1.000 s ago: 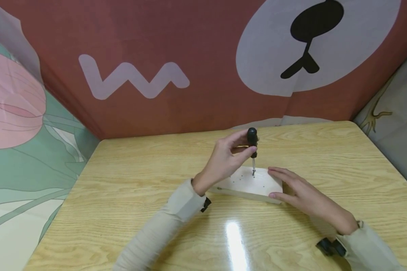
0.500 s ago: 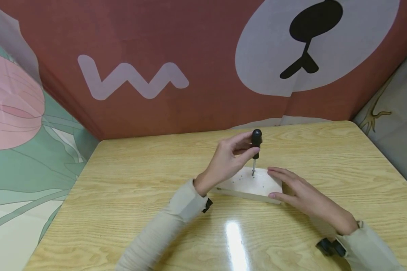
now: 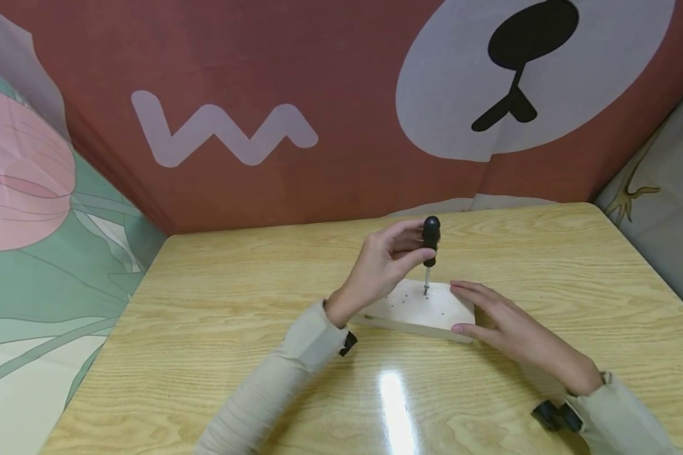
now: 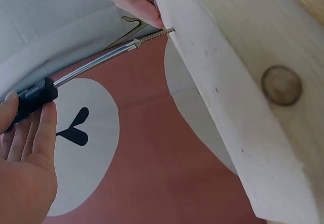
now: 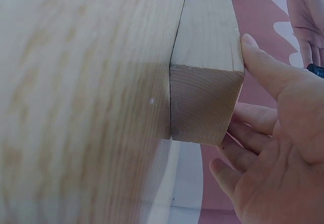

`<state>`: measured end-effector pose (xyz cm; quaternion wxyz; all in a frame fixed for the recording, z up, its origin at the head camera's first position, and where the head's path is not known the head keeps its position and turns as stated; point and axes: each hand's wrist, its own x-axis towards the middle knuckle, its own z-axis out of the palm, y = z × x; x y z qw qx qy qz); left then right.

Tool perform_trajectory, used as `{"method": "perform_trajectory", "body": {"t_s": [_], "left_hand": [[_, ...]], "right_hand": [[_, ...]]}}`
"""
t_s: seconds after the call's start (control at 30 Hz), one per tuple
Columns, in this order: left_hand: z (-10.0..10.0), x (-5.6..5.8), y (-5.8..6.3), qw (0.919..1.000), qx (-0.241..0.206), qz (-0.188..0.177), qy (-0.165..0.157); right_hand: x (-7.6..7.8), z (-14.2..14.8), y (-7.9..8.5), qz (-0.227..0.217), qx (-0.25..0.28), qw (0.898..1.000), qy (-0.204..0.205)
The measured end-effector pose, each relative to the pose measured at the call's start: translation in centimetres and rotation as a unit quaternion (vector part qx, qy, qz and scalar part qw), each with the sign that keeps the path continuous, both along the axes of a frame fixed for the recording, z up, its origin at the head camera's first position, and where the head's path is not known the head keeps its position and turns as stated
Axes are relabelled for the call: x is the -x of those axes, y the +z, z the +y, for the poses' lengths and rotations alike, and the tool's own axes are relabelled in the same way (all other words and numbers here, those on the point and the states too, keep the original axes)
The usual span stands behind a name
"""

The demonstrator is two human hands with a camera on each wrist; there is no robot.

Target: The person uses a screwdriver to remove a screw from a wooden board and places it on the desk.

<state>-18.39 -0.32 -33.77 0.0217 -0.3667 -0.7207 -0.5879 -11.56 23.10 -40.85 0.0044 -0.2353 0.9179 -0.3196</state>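
Observation:
A pale wooden block (image 3: 421, 314) lies on the table, its top dotted with several small holes. My left hand (image 3: 372, 268) grips the black handle of a screwdriver (image 3: 430, 232), which stands nearly upright over the block. In the left wrist view, the shaft's tip meets the head of a screw (image 4: 154, 36), whose point is at the block's top; most of the thread shows. At the block's right end, my right hand (image 3: 509, 325) holds it with the thumb along the near edge and the fingers at the far side, as the right wrist view also shows.
The wood-grain table (image 3: 250, 354) carries a bright light reflection in front of the block. A brown cloth (image 3: 290, 189) with a cartoon print hangs behind the table's back edge. Dark wrist cameras sit by both sleeves. A round knot (image 4: 282, 85) marks the block's side.
The screwdriver's handle has tilted slightly to the right, with my left hand following it. The screw tip, the block and my right hand stay in place.

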Motion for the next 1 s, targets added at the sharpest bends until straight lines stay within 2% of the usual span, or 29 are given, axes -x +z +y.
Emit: {"method": "perform_trajectory", "body": {"t_s": [0.17, 0.27, 0.53, 0.7, 0.83, 1.0], "left_hand": [[0.28, 0.04, -0.21, 0.9996, -0.017, 0.006, 0.021], [0.40, 0.01, -0.30, 0.9997, -0.018, 0.006, 0.017], [0.15, 0.08, 0.03, 0.9984, 0.009, -0.017, -0.052], [-0.10, 0.15, 0.23, 0.9966, 0.027, -0.020, -0.075], [-0.14, 0.16, 0.17, 0.9972, 0.014, -0.023, -0.069], [0.01, 0.21, -0.09, 0.9996, 0.009, -0.016, -0.021]], "right_hand": [[0.00, 0.03, 0.01, -0.005, -0.002, 1.000, -0.001], [-0.01, 0.06, 0.01, -0.007, -0.001, 1.000, -0.002], [0.03, 0.07, -0.01, -0.007, 0.001, 1.000, -0.001], [0.03, 0.02, -0.01, -0.006, 0.002, 1.000, -0.001], [0.02, 0.03, -0.01, -0.007, 0.003, 1.000, 0.000], [-0.03, 0.04, 0.06, -0.010, -0.001, 1.000, -0.001]]}}
